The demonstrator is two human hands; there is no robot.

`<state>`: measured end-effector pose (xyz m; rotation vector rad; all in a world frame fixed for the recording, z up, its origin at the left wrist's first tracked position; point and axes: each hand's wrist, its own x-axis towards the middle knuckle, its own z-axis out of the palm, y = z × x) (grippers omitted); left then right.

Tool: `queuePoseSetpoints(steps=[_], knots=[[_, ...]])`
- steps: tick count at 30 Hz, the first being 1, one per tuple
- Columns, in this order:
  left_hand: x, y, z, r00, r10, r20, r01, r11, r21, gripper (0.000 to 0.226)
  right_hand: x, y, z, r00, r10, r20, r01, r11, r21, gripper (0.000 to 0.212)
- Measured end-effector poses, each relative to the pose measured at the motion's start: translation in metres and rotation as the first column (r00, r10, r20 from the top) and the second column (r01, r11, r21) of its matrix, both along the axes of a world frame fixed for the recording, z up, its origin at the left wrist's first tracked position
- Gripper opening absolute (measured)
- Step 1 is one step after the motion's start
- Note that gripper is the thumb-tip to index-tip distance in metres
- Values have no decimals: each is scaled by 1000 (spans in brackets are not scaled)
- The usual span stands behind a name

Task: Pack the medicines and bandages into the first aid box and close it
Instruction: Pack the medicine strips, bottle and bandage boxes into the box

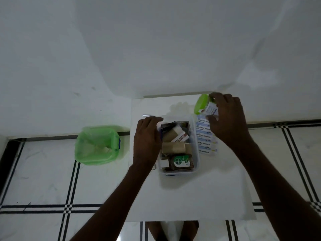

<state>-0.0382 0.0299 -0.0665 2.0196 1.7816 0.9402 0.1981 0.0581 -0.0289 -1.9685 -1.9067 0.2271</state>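
We take this for a room in a home. The floor [43, 180] is white marble-look tile crossed by black inlay lines, meeting a plain white painted wall [156, 40] at 12 o'clock. A low white table [191, 197] stands on it, and at 9 o'clock a small bin lined with a green plastic bag [97, 145] sits against the skirting. Bare feet [173, 230] show at 6 o'clock. The light is dim.

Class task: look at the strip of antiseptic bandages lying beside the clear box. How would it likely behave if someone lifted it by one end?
The strip of antiseptic bandages looks thin and flat, so it would probably droop rather than stay stiff. It is a row of joined packets, so it may fold at the joins. It likely weighs little and will not roll.
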Motion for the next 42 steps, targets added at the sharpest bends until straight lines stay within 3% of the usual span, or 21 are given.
queuePoseSetpoints(steps=[2,7,12,16,23,28,32,35,38,40,42], knots=[[-6,-2,1,994,87,70,-86,996,-12,37,-19,-13,18,990,127,-58,-126,992,21,62],[-36,-19,-18,970,210,126,-198,975,-105,30,-76,-29,-2,941,333,-67,-339,915,-216,66],[-54,-43,-48,983,181,-22,-180,944,-278,32,-85,-34,-24,944,310,-117,-330,912,-244,65],[-47,-52,-53,989,115,-88,-142,896,-422,51,-89,-34,-26,937,332,-108,-348,904,-249,65],[-37,-45,-41,946,324,28,-265,816,-513,62,-83,-37,-14,952,234,-198,-264,954,-143,50],[-41,-51,7,851,452,268,-349,868,-355,50,-82,-41,-1,950,157,-269,-183,980,-74,24],[-19,-49,42,875,213,436,-127,968,-218,52,-90,-41,10,842,-21,-539,-113,970,-215,19],[1,-43,44,876,87,474,67,952,-298,57,-90,-43,14,811,-134,-569,-40,958,-283,23],[5,-36,33,933,-49,356,138,964,-229,42,-77,-46,16,877,-171,-448,77,972,-221,22],[7,-26,24,992,-89,91,99,988,-114,34,-64,-47,15,918,-182,-351,143,981,-133,26],[11,-15,15,983,-136,-123,124,987,-99,35,-55,-48,8,944,-173,-282,158,985,-74,26]])
